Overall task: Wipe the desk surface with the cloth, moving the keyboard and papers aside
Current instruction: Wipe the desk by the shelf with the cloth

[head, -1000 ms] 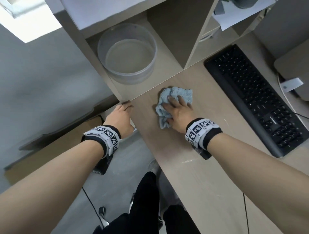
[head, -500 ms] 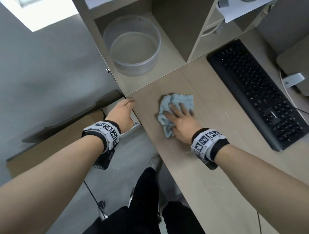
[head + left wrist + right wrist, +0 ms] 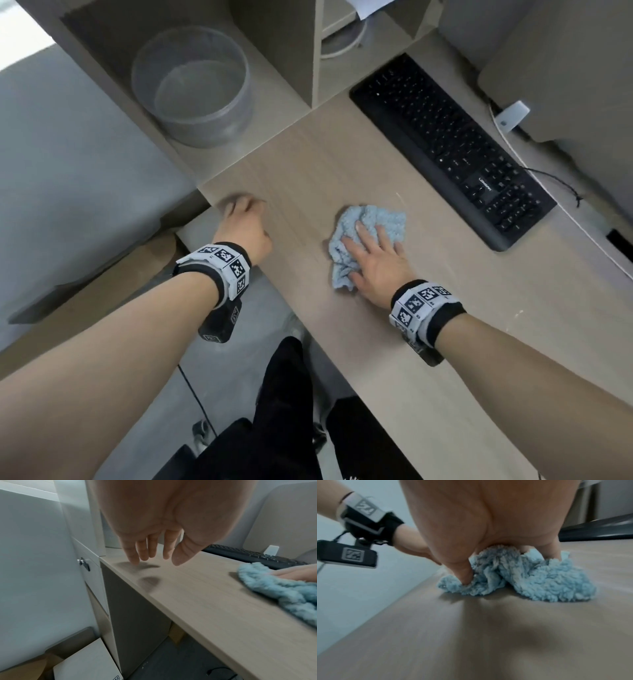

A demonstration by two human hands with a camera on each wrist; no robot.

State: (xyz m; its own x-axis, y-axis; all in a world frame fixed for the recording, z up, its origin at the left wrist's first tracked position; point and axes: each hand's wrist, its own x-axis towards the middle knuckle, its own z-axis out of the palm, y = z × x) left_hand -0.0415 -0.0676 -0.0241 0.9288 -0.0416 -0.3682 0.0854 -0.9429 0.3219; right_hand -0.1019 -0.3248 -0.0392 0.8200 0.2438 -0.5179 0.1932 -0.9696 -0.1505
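Observation:
A crumpled light-blue cloth (image 3: 368, 236) lies on the wooden desk (image 3: 445, 325). My right hand (image 3: 373, 260) presses flat on the cloth with straight fingers; in the right wrist view the thumb digs into the cloth (image 3: 539, 580). My left hand (image 3: 245, 219) hovers over the desk's left corner, blurred, fingers loose and holding nothing; the left wrist view shows the left hand (image 3: 154, 555) just above the desk edge (image 3: 130, 577). The black keyboard (image 3: 448, 147) lies at the desk's far right, apart from both hands. A sheet of paper (image 3: 370, 7) sticks out of a shelf at the top.
A clear round tub (image 3: 191, 85) stands in an open shelf compartment at the back left. A grey monitor base (image 3: 555, 68) and cables lie beyond the keyboard. Below the desk's left edge are a cardboard box (image 3: 89, 662) and a drawer front (image 3: 89, 566).
My right hand has slid the cloth along the desk toward me and to the right. My left hand has lifted off the desk corner and now hangs above it.

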